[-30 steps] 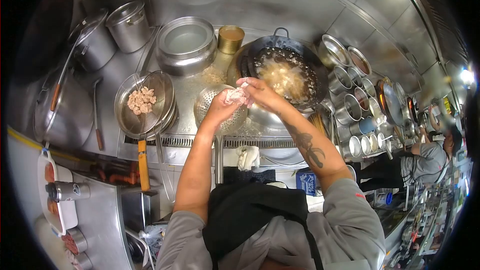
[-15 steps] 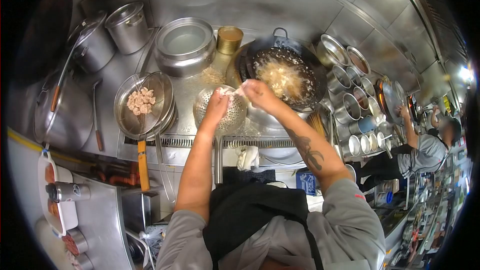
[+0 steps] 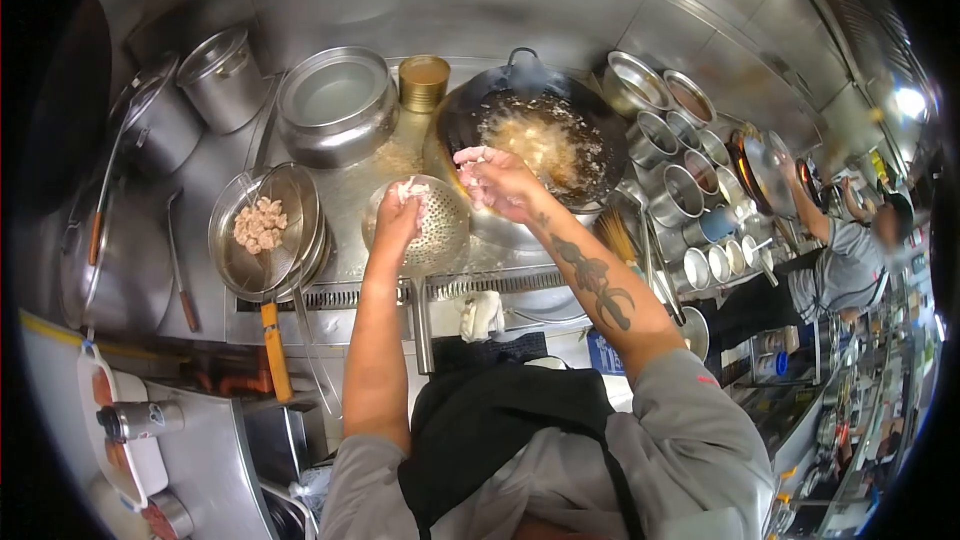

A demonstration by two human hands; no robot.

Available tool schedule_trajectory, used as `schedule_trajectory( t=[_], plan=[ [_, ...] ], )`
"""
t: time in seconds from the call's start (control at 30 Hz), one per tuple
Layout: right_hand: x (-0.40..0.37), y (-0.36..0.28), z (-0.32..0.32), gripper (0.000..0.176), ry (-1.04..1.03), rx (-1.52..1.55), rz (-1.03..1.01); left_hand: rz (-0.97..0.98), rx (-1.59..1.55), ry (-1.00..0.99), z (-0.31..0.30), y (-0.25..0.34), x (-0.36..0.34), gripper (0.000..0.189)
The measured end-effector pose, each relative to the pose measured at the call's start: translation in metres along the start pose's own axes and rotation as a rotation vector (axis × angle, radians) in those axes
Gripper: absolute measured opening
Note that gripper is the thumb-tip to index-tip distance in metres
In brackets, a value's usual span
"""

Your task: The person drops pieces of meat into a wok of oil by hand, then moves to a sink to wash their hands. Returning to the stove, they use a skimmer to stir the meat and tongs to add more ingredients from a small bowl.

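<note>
1. Right hand (image 3: 498, 183) has moved farther from the left hand (image 3: 397, 222).
2. Left hand pinches pale food (image 3: 411, 189) above the skimmer (image 3: 445, 230).
3. Right hand, fingers curled, is by the wok's (image 3: 600, 135) near side; whether it holds food, I cannot tell.

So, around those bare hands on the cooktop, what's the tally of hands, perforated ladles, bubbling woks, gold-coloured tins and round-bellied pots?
Hands: 2, left and right
Perforated ladle: 1
Bubbling wok: 1
Gold-coloured tin: 1
Round-bellied pot: 1
Total: 6
</note>
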State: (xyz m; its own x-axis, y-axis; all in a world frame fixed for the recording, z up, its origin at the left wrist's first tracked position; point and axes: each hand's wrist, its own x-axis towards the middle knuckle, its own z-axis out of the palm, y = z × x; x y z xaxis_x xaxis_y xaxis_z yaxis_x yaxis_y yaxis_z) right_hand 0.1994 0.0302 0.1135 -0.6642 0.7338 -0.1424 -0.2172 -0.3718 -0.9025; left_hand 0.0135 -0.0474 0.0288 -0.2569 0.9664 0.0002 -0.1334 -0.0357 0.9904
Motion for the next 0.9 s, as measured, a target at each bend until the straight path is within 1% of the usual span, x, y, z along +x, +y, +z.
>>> schedule_trajectory(
  t=[0.03, 0.1, 0.13, 0.17, 0.23, 0.3, 0.37, 0.47, 0.5, 0.57, 0.63, 0.67, 0.7, 0.73, 0.77, 0.8, 0.83, 0.87, 0.9],
  plan=[
    [-0.003, -0.002, -0.004, 0.015, -0.065, 0.067, 0.015, -0.024, 0.03, -0.008, -0.001, -0.001, 0.0, 0.023],
    [-0.017, -0.014, -0.008, 0.016, -0.01, -0.279, -0.047, -0.033, -0.13, -0.043, -0.003, 0.0, -0.002, 0.024],
    [-0.018, -0.013, -0.017, 0.019, -0.026, -0.566, -0.262, -0.039, -0.21, -0.057, -0.005, 0.0, -0.003, 0.024],
    [-0.02, -0.012, -0.026, 0.022, 0.024, -0.852, -0.486, -0.062, -0.26, -0.117, -0.013, -0.009, 0.001, 0.025],
    [-0.029, -0.016, -0.063, 0.027, 0.122, -1.139, -0.361, -0.037, -0.262, -0.115, -0.015, -0.01, 0.0, 0.027],
    [-0.032, -0.012, -0.121, 0.031, 0.14, -1.561, -0.366, -0.037, -0.224, -0.114, -0.014, -0.007, -0.002, 0.028],
    [-0.045, -0.015, -0.154, 0.025, 0.275, -1.66, 0.005, -0.061, -0.142, -0.115, -0.014, 0.002, -0.006, 0.028],
    [-0.061, -0.034, -0.171, 0.027, 0.39, -1.751, -0.159, -0.112, 0.031, -0.088, -0.006, 0.023, -0.014, 0.025],
    [-0.063, -0.042, -0.156, 0.028, 0.361, -1.7, -0.214, -0.046, 0.03, -0.093, 0.0, 0.022, -0.014, 0.025],
    [-0.064, -0.065, -0.096, 0.03, 0.301, -1.589, -0.324, 0.084, 0.034, -0.1, 0.01, 0.02, -0.011, 0.023],
    [-0.053, -0.061, -0.04, 0.039, 0.211, -1.26, -0.207, 0.147, 0.135, -0.163, 0.017, 0.013, -0.006, 0.025],
    [-0.048, -0.055, -0.014, 0.044, 0.159, -1.255, -0.198, 0.18, 0.183, -0.2, 0.02, 0.012, -0.003, 0.026],
    [-0.042, -0.047, 0.006, 0.049, 0.109, -1.25, -0.188, 0.2, 0.16, -0.262, 0.023, 0.015, -0.002, 0.031],
    [-0.028, -0.024, 0.004, 0.053, 0.009, -1.214, -0.252, 0.272, 0.157, -0.25, 0.026, 0.012, 0.001, 0.031],
    [-0.018, -0.007, 0.011, 0.043, -0.015, -1.213, -0.245, 0.344, 0.155, -0.237, 0.029, 0.005, 0.004, 0.031],
    [-0.005, 0.006, 0.007, 0.039, -0.055, -1.192, -0.287, 0.417, 0.154, -0.22, 0.03, 0.002, 0.006, 0.031],
    [0.008, 0.016, 0.004, 0.034, -0.099, -1.171, -0.328, 0.372, 0.163, -0.196, 0.028, 0.011, 0.0, 0.031],
    [0.018, 0.025, -0.001, 0.03, -0.146, -1.149, -0.367, 0.385, 0.177, -0.176, 0.025, 0.006, 0.003, 0.029],
    [0.016, 0.018, 0.007, 0.02, -0.109, -0.999, -0.144, 0.398, 0.191, -0.153, 0.023, 0.004, 0.005, 0.026]
  ],
)
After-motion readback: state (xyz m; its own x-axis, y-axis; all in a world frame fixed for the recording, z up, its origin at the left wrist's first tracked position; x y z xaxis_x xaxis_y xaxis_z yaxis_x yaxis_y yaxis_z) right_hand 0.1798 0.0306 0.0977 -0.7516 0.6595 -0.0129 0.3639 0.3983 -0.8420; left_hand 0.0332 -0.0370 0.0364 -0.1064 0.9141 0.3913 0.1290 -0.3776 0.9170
